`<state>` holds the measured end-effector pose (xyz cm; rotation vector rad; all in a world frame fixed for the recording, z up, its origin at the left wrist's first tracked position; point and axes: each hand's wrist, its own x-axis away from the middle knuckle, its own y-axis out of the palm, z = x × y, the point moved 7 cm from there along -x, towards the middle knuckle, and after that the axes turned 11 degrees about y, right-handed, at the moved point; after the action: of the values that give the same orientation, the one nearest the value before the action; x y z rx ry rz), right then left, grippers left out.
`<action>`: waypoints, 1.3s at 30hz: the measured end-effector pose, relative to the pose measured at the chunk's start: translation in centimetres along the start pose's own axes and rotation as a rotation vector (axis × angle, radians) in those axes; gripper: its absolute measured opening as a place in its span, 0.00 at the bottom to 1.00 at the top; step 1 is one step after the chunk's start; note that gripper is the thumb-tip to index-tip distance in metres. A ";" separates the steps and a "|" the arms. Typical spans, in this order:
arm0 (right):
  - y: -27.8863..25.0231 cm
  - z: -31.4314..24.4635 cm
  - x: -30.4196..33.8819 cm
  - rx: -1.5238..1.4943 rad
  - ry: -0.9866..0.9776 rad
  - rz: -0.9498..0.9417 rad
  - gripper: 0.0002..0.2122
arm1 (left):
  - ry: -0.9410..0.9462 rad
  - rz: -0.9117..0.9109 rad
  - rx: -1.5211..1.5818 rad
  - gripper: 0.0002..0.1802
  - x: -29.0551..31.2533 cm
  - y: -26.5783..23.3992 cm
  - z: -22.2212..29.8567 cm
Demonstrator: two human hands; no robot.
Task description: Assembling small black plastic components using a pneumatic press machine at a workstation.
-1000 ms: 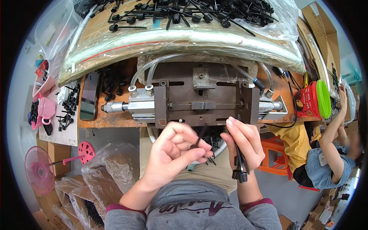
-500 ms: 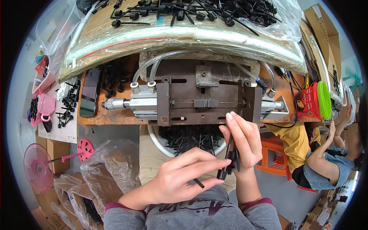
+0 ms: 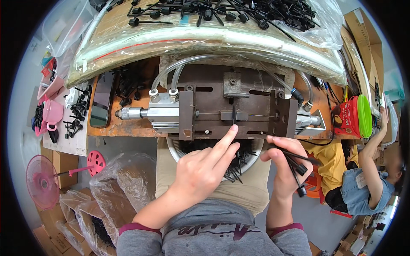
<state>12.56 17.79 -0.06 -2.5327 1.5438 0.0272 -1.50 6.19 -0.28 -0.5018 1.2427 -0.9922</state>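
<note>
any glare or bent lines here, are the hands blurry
Head view: the front edge of the wrapped board bows, fisheye-style; bright glints show on crumpled plastic wrapping at lower left; same view, left hand and right hand look fairly sharp.

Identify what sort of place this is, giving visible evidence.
Probably a small assembly workshop, judging by the brown metal fixture, its clear tubing, and the heap of black parts beyond.

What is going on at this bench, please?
A person's left hand has its index finger at the near end of a slim black piece, set between two small blocks on a brown metal fixture. The right hand holds several black stemmed parts. Below, a white-rimmed bowl holds many similar parts. Another person is at the right.
</note>
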 end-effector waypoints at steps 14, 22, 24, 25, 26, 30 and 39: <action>0.4 2.0 0.6 -0.357 0.372 -0.152 0.03 | -0.009 -0.099 -0.063 0.14 -1.6 0.6 -0.2; 0.9 2.4 0.7 -0.310 0.451 -0.168 0.06 | -0.030 -0.094 -0.043 0.13 -1.8 0.5 -0.3; 1.0 2.4 0.7 -0.309 0.471 -0.173 0.08 | -0.027 -0.082 -0.034 0.14 -1.8 0.3 -0.3; 1.0 2.5 0.8 -0.311 0.485 -0.166 0.08 | -0.029 -0.074 -0.026 0.15 -1.9 0.2 -0.3; 1.0 2.6 0.8 -0.312 0.499 -0.159 0.09 | -0.031 -0.065 -0.018 0.15 -1.9 0.0 -0.3; 1.9 2.8 0.9 -0.357 0.535 -0.200 0.09 | 0.051 0.057 0.396 0.18 -1.3 -1.8 1.6; 2.3 2.2 0.2 -0.293 0.401 -0.214 0.03 | -0.030 0.105 0.246 0.16 -0.7 -1.9 0.6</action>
<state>10.73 16.94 -2.52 -3.0731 1.4726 -0.3244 -1.65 5.65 1.78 -0.2567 1.0909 -1.0276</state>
